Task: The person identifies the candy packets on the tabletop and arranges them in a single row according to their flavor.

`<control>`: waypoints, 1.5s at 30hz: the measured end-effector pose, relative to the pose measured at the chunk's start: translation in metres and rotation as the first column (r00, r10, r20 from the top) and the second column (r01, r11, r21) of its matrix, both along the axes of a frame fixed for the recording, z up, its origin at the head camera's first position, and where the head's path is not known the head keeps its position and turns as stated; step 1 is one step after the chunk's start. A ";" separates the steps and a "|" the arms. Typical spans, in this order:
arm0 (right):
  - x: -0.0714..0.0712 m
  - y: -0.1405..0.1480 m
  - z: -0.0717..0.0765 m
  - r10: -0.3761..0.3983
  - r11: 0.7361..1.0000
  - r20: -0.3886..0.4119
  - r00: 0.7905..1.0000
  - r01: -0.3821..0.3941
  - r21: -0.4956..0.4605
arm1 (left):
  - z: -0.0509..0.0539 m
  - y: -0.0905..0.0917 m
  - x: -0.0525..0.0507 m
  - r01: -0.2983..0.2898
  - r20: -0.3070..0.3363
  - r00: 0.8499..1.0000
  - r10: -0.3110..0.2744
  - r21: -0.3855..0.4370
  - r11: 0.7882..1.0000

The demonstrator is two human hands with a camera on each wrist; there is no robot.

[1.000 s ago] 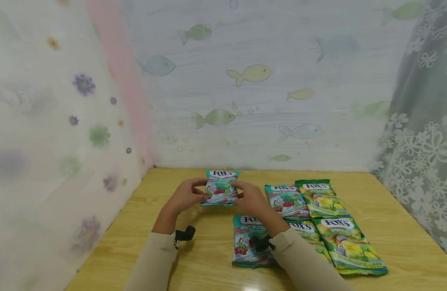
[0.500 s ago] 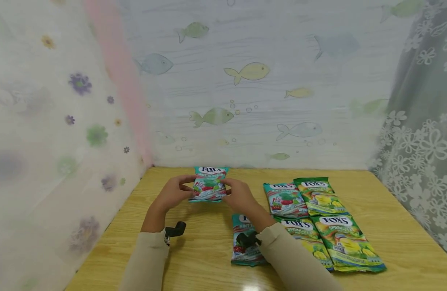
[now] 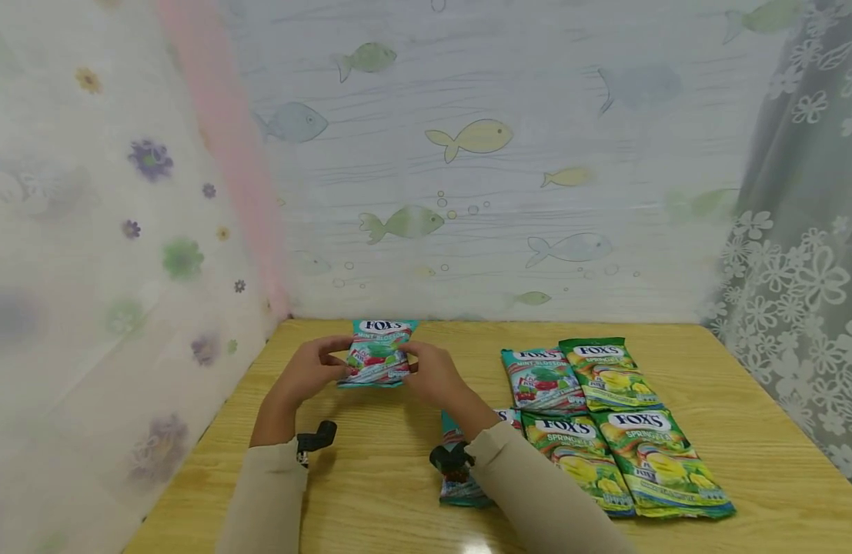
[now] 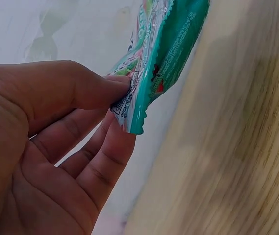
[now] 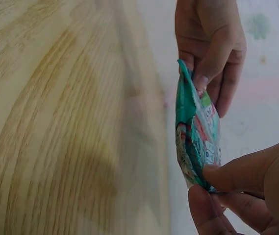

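Between both hands is a teal Fox's Mint Blossom candy bag [image 3: 377,354], held above the table's far left part. The left hand [image 3: 313,371] pinches its left edge, thumb in front and fingers behind, as the left wrist view shows at the bag's corner [image 4: 139,93]. On the opposite edge the right hand [image 3: 434,373] pinches it the same way; the right wrist view shows both hands on the bag [image 5: 198,132]. A second Mint Blossom bag [image 3: 545,381] lies flat to the right. Another teal bag [image 3: 453,485] lies nearer, partly hidden by the right forearm.
Several green and yellow Fox's Spring Tea bags lie at the right: one far bag [image 3: 611,377], one near bag [image 3: 664,462] and one beside it [image 3: 581,462]. The wooden table [image 3: 370,477] meets a fish-patterned wall [image 3: 481,254] at the back and a flowered wall [image 3: 135,308] at left.
Both hands have moved left together with the teal candy bag between them. The bags lying on the table have stayed where they were.
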State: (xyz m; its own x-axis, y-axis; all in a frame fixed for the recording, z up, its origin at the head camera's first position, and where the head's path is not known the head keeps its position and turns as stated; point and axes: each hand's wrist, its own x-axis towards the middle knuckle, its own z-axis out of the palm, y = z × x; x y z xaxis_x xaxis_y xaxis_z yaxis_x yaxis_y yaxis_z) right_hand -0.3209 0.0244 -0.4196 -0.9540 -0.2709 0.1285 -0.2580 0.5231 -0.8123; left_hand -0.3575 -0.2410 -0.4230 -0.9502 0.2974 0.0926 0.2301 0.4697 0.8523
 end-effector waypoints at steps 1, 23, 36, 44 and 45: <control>0.000 -0.002 0.000 0.004 1.000 -0.002 1.000 -0.004 -0.005 | 0.001 -0.002 0.000 -0.002 0.000 1.000 0.002 0.000 1.000; -0.011 -0.043 -0.032 0.001 0.992 0.024 1.000 0.002 -0.129 | -0.017 -0.034 -0.002 -0.103 0.028 0.994 0.104 -0.020 0.994; -0.008 -0.055 -0.041 0.008 0.994 0.015 1.000 -0.006 -0.106 | -0.020 -0.044 0.000 -0.151 0.076 0.985 0.154 -0.047 0.987; -0.009 -0.062 -0.043 -0.007 0.996 0.024 1.000 0.009 -0.088 | -0.023 -0.049 0.003 -0.158 0.082 0.984 0.160 -0.030 0.987; -0.009 -0.063 -0.043 -0.008 0.996 0.026 1.000 0.010 -0.086 | -0.023 -0.050 0.004 -0.156 0.085 0.984 0.157 -0.025 0.987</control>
State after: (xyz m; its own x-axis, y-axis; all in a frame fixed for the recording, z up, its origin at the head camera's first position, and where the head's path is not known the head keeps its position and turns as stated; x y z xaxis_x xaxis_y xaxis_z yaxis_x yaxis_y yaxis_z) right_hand -0.3295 -0.0386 -0.4622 -0.9595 -0.2517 0.1266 -0.2323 0.4529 -0.8607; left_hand -0.3536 -0.2911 -0.4460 -0.9894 0.1454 0.0041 0.0785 0.5100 0.8566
